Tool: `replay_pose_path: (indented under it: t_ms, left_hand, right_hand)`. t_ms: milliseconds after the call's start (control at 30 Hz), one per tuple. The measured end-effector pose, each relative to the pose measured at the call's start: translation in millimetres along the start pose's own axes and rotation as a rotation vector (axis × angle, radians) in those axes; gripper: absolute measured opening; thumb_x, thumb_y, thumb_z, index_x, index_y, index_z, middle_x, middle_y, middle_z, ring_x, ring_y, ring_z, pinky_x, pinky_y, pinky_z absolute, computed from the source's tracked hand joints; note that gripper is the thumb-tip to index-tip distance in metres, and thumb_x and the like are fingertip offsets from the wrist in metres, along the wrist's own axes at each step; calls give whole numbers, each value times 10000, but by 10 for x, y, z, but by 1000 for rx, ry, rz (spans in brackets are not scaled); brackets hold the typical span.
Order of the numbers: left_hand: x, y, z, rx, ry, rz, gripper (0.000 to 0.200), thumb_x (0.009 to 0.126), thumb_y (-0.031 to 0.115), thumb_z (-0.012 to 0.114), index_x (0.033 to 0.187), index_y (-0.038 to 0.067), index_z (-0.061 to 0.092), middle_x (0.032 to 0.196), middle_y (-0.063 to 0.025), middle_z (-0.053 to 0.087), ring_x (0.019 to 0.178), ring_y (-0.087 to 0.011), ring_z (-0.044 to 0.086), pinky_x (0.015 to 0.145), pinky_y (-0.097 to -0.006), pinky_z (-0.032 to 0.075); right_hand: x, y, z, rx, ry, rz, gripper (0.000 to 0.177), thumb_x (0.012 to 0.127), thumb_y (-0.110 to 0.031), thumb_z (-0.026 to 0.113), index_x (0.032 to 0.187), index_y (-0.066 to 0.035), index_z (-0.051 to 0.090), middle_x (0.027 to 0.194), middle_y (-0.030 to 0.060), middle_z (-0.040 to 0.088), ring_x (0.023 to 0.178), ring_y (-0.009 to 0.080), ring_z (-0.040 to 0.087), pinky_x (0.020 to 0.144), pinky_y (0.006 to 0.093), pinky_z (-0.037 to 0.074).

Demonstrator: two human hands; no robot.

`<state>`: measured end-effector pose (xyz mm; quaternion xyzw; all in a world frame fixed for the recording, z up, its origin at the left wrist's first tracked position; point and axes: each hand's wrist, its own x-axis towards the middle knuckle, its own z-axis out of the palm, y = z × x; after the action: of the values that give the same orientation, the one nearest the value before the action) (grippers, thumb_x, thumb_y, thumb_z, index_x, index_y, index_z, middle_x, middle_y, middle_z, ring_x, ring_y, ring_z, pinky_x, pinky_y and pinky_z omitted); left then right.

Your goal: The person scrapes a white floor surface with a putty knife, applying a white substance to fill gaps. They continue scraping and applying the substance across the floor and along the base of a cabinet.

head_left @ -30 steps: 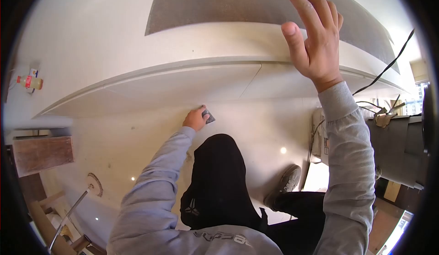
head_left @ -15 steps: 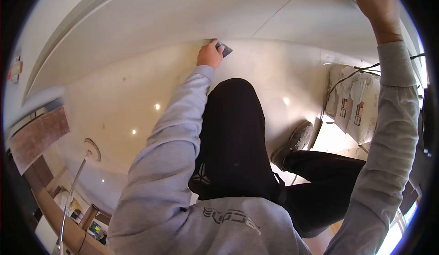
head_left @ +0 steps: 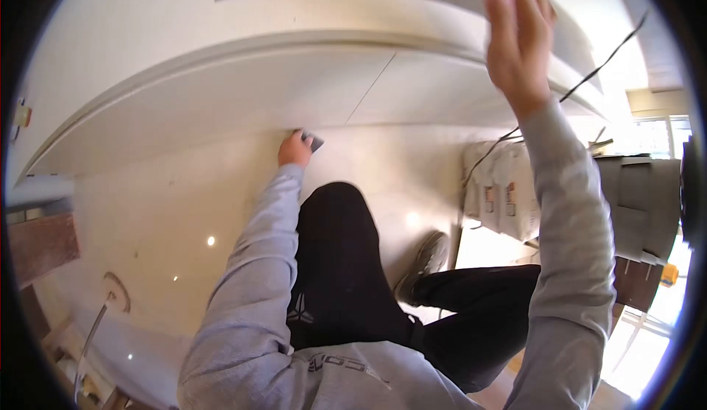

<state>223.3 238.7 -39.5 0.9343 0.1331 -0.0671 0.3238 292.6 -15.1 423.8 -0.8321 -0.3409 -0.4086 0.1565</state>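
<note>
My left hand (head_left: 295,150) is closed around a small dark flat-bladed tool (head_left: 314,142), close to the line where the beige surface (head_left: 169,182) meets a long white panel (head_left: 294,90). A thin dark seam crosses that panel. Raised at the upper right, my right hand (head_left: 521,38) has its fingers apart and somewhat blurred, with nothing visible in it. It is in front of the panel's right part and its rim.
Printed white bags (head_left: 508,196) stand at the right, with a black cable (head_left: 604,64) running above them. Grey stacked material (head_left: 637,204) lies farther right. A round-headed pole (head_left: 88,340) and a brown board (head_left: 44,246) are at the left.
The view has shifted upward and to the right, showing more beyond the panel's rim. My right hand has come fully into view with fingers spread. My left hand still holds the tool by the seam line.
</note>
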Motion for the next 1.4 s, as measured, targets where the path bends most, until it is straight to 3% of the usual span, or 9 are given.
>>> replay_pose_path:
  t_ms: [33,167,367,433,633,900,967,1033,1400]
  left_hand:
    - [-37,24,-72,5,-16,-10,451,887,357,656,1262,110,622,1076,-195,687,1006,-384,651,879,-476,514]
    - [-151,116,-288,-24,-42,-32,483,903,346,644,1330,131,578,1105,-203,678,1023,-384,644,890,-457,512]
    - [-358,-194,-268,58,-87,-7,550,900,345,638,1406,176,505,1098,-201,681,1010,-375,654,879,-457,520]
    - [-362,-219,-317,100,-103,19,550,902,352,628,1410,182,503,1112,-200,678,1025,-372,650,888,-457,516]
    - [-173,-559,-203,120,-204,70,514,914,343,582,1409,228,505,1150,-202,662,1068,-389,626,929,-462,491]
    - [-77,-585,-704,158,-55,-68,487,907,372,620,1218,-2,589,1064,-261,672,1001,-407,647,882,-462,503]
    - [13,-653,-692,150,-140,-165,490,908,398,625,1173,-13,602,926,-229,699,786,-355,696,732,-439,541]
    - [33,-459,-837,129,-233,-236,501,924,456,597,1085,-18,609,602,-116,604,406,-182,551,386,-339,422]
    - [291,-378,-854,208,-388,-355,503,894,502,606,863,4,664,629,-92,650,465,-183,576,414,-358,438]
  right_hand:
    - [-39,88,-209,39,68,-27,345,979,-239,491,1185,-6,640,1092,172,666,1033,337,623,909,395,476]
    - [-413,-538,-1399,44,-132,245,515,1052,-329,296,1190,62,602,1153,164,634,1067,254,581,947,374,427]
    - [-953,-1020,-2031,98,-624,621,314,976,-267,569,1073,18,658,833,140,613,774,245,603,692,339,463]
    - [-974,-1129,-2039,44,-1024,685,260,878,-190,687,1076,-21,667,777,132,597,717,276,603,643,368,463]
    - [-1197,-1195,-2009,220,-1131,825,321,802,-134,735,1095,-20,674,758,131,602,677,260,611,616,363,469]
    - [-1364,-1141,-2157,218,-1151,945,347,793,-137,718,1116,-19,670,716,113,561,624,247,556,577,345,417]
    - [-1350,-1117,-2201,206,-1250,911,353,803,-149,723,1113,8,662,768,107,553,680,210,559,624,311,444]
    - [-1372,-1052,-2236,206,-1273,885,367,829,-226,719,1122,-11,666,793,107,560,686,205,558,614,318,448]
    - [-1334,-773,-2151,290,-1305,695,423,790,-256,724,1167,-77,655,739,84,517,640,245,526,609,377,417]
